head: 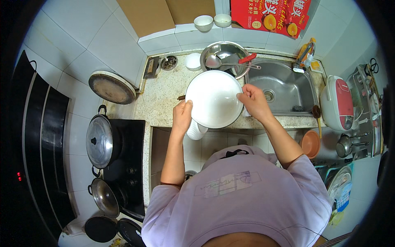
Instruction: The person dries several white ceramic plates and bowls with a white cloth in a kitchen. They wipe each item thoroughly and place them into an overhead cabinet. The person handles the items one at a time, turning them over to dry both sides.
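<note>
A large white plate with a thin dark rim is held between both hands in front of the counter. My left hand grips its left edge, thumb on top. On the right edge, my right hand pinches the rim between thumb and fingers. Part of a ribbed white bowl shows under the plate next to my left hand; what supports it is hidden. A white cloth-like scrap peeks out below my right hand. The end of a brown stick-like thing sticks out beyond the plate's left edge.
Behind the plate, a steel basin holds a ladle and a red-handled tool. A steel sink with a faucet is at right, beside a red-and-white rice cooker. At left, a lidded pot and a wok occupy the black stove.
</note>
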`<action>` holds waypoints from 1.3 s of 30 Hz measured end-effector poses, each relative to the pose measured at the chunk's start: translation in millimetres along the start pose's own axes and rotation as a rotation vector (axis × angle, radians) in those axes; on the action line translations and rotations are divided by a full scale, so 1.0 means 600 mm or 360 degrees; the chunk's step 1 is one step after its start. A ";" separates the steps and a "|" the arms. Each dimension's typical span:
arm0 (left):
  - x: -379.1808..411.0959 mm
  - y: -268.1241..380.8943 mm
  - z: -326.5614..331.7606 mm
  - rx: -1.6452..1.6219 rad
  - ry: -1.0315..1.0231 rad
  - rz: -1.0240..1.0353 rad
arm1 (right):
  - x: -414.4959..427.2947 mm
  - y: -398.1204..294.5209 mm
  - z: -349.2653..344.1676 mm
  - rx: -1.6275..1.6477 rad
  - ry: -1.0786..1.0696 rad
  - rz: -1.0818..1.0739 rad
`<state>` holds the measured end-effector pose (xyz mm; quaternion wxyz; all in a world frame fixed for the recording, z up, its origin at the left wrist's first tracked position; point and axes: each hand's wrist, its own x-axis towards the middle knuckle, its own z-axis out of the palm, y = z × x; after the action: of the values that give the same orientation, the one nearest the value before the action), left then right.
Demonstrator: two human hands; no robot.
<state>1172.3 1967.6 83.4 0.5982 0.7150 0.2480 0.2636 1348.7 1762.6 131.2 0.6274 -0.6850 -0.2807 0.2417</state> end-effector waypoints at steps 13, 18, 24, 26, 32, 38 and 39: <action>0.038 0.029 0.065 -0.0171 -0.0070 -0.0089 | 0.025 -0.034 -0.044 0.0202 0.0100 -0.0115; 0.077 0.046 0.115 -0.0164 -0.0124 -0.0074 | 0.035 -0.065 -0.090 0.0192 0.0196 -0.0101; 0.143 0.082 0.181 0.0132 -0.0148 0.0169 | 0.063 -0.052 -0.147 0.0085 0.0508 -0.0285; 0.159 0.104 0.203 0.0162 -0.0142 0.0248 | 0.071 -0.052 -0.169 0.0084 0.0617 -0.0344; 0.222 0.132 0.240 0.0048 -0.0193 0.0288 | 0.104 -0.044 -0.259 0.0346 0.0853 -0.0353; 0.235 0.093 0.230 -0.0367 -0.0217 0.0125 | 0.108 0.004 -0.359 0.0569 0.0969 -0.0170; 0.232 0.082 0.227 -0.0400 -0.0231 0.0063 | 0.105 0.009 -0.367 0.0600 0.0981 -0.0150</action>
<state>1368.7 1953.9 123.5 0.6941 0.6563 0.1551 0.2520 1545.2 1646.5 148.1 0.8082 -0.5842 -0.0603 0.0421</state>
